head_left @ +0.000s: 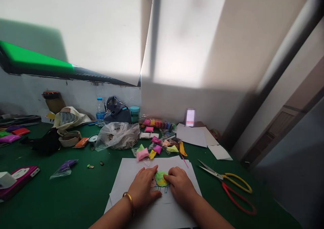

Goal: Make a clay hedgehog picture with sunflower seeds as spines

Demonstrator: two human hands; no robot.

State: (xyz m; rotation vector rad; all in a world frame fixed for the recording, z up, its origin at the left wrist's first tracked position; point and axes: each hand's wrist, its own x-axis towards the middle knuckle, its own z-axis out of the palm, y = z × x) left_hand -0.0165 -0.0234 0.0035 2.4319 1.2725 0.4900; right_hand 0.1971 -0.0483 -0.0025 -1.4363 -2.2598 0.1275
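Note:
A sheet of white paper [121,178] lies in front of me, bearing a drawing of an animal with outlined legs. Its round body is covered in green and yellow modelling clay [161,178]. My left hand [144,185], with a gold bangle [128,200] on the wrist, rests on the paper left of the clay. Its fingers are stretched out and the thumb is apart; it holds nothing. On the right side of the clay, my right hand [181,185] presses with the index fingertip, its other fingers curled in. Part of the drawing is hidden under my hands.
Scissors [222,176] lie partly spread to the right. Beyond the paper are several clay packets [142,154], a clear plastic bag [116,137] and more paper [191,134]. A phone [190,117] leans at the wall. A purple packet [66,166] and a magenta box [21,181] sit left.

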